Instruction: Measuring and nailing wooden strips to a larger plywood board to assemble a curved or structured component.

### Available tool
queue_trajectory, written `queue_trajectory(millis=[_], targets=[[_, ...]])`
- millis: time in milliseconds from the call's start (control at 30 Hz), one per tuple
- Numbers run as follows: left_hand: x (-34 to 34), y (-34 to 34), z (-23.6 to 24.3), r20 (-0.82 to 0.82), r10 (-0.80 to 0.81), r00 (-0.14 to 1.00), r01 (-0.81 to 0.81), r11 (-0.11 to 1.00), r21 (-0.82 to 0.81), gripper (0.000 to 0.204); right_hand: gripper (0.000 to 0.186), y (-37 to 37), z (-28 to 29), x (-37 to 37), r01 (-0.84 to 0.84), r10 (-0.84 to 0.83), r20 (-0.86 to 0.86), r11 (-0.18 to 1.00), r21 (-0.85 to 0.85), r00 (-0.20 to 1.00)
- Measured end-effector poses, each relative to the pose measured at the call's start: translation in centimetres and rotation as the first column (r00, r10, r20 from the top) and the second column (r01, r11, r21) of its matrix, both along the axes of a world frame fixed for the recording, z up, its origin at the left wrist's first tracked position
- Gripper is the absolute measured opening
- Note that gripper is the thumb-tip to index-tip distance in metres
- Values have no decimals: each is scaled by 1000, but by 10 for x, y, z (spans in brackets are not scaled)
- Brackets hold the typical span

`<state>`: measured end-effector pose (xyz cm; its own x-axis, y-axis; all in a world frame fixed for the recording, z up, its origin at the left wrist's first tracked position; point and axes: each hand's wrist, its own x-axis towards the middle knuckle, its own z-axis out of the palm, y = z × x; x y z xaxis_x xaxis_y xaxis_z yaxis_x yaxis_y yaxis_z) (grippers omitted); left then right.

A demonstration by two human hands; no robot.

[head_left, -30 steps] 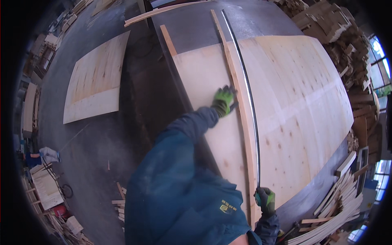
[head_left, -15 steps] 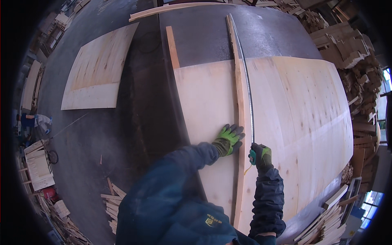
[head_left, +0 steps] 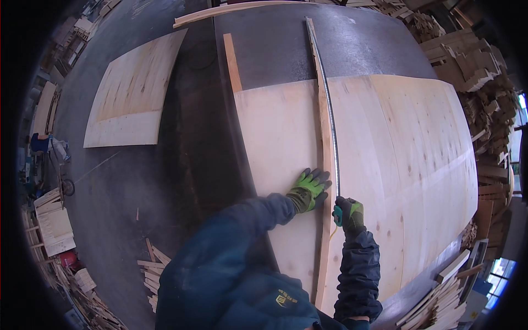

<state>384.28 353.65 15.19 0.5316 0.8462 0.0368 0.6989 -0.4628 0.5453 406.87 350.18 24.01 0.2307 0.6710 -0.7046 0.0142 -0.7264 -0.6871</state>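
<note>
Much pale plywood (head_left: pixel 423 165), woodpiles (head_left: pixel 470 63) beyond

"How does the plywood sheet (head_left: pixel 379 165) look?"
"Matt, pale wood, knotty in places."
"And over the sheet?"
"A bare-wood strip (head_left: pixel 327 159), a glossy metal tape blade (head_left: pixel 334 143) and its plastic-looking case (head_left: pixel 337 215)."
"Beyond the sheet's far edge?"
"A smooth tabletop (head_left: pixel 269 55) (rather shiny where light catches it)."

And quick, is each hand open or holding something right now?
Left hand: open and spread, beside the long wooden strip.
Right hand: closed, holding the teal tape measure, its blade pulled out.
</note>
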Motion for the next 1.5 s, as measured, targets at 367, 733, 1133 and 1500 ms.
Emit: queue_trajectory(millis=[367,733,1133,1500], targets=[[14,35,3,-2,5,1000,-5,999,37,57,27,16,-29,31,-137,131,68,987,87,989],[22,11,-4,54,-51,997,43,990,136,56,36,-110,1,43,13,-15,81,999,34,997],[39,35,-50,157,6,988,-55,949,310,41,32,-630,65,72,302,-115,548,916,-264,829],[85,-159,54,44,-516,856,462,799,383,64,44,-717,54,73,257,9,703,928,-271,711]])
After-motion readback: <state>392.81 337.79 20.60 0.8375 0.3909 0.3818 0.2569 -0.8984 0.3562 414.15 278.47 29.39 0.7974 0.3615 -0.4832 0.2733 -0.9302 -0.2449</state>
